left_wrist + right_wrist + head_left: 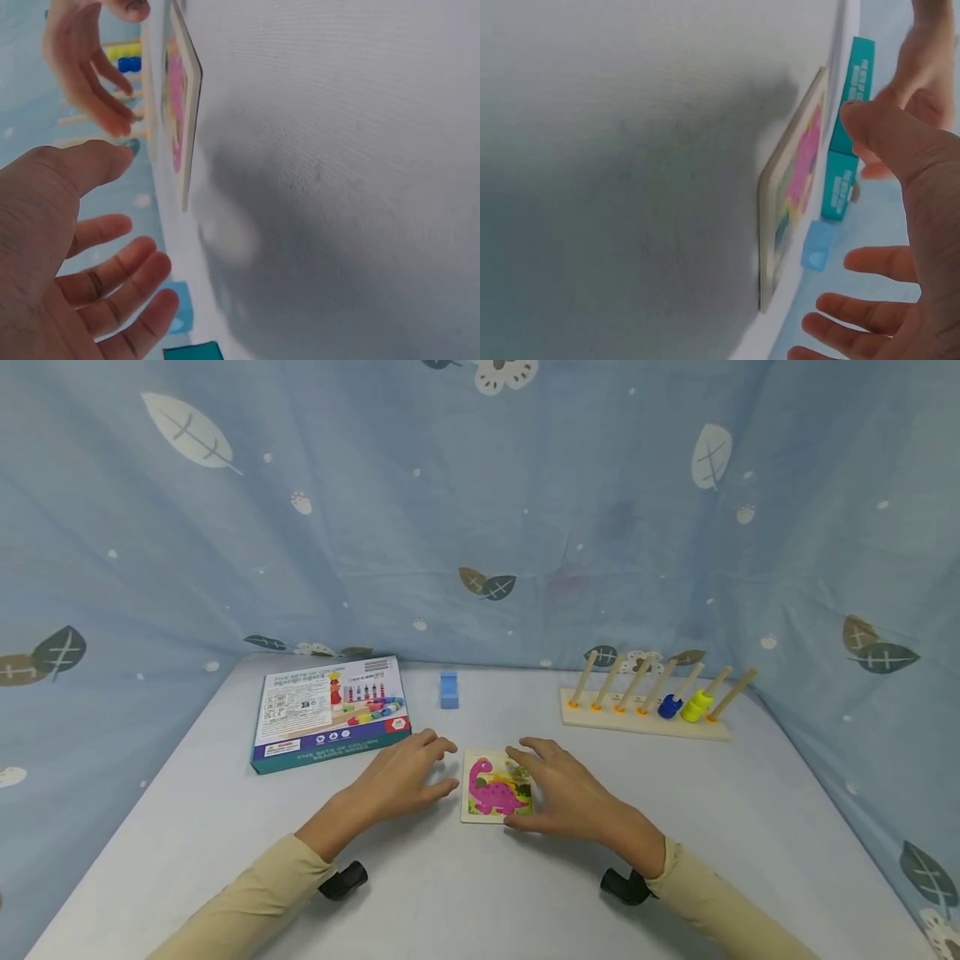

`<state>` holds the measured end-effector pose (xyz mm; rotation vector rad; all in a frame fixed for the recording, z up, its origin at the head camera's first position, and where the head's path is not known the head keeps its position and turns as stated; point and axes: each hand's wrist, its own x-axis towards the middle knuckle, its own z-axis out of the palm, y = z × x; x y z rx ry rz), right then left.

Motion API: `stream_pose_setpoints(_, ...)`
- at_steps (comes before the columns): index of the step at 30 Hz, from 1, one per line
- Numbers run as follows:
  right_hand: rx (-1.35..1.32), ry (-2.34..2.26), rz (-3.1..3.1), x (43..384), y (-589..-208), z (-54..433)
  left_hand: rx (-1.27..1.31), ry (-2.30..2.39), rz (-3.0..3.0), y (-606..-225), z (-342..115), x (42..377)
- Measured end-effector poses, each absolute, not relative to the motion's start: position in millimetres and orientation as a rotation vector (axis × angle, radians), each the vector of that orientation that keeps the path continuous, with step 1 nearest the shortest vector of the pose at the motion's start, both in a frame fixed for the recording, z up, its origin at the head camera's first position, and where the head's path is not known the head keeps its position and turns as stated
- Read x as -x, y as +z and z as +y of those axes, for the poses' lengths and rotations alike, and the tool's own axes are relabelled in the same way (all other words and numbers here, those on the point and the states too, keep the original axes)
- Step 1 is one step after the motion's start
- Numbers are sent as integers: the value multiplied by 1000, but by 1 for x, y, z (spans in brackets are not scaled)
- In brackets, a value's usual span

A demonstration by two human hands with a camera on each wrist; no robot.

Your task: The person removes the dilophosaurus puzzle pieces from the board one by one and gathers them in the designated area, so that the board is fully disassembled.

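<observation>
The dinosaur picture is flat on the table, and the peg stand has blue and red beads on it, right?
One part is wrong: the peg stand has blue beads and yellow beads, not red ones, as the head view shows. The dinosaur picture is flat on the table.

From above, the head view faces forward and down. Both wrist views, close and sideways, share the dinosaur board (182, 105)

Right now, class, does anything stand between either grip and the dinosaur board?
Nothing visible does: the left grip has an open gap to the pink dinosaur picture board, and the right grip overlaps its right side in the head view.
</observation>
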<state>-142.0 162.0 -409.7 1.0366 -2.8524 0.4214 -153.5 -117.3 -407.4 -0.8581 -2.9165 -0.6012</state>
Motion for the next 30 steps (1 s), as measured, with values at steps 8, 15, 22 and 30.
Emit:
stream_pose_setpoints(8, -1088, 382, -2902, 152, -417, 149, 903, -638, -2909, -413, -112, 161)
stream_pose_setpoints(15, -1113, 358, -2901, 157, -417, 144, 921, -628, -2914, -414, -106, 166)
stream_pose_setpoints(22, -1145, 351, -2894, 158, -420, 142, 922, -634, -2938, -418, -100, 173)
stream_pose_setpoints(30, -1149, 309, -2911, 161, -422, 142, 930, -634, -2984, -421, -94, 180)
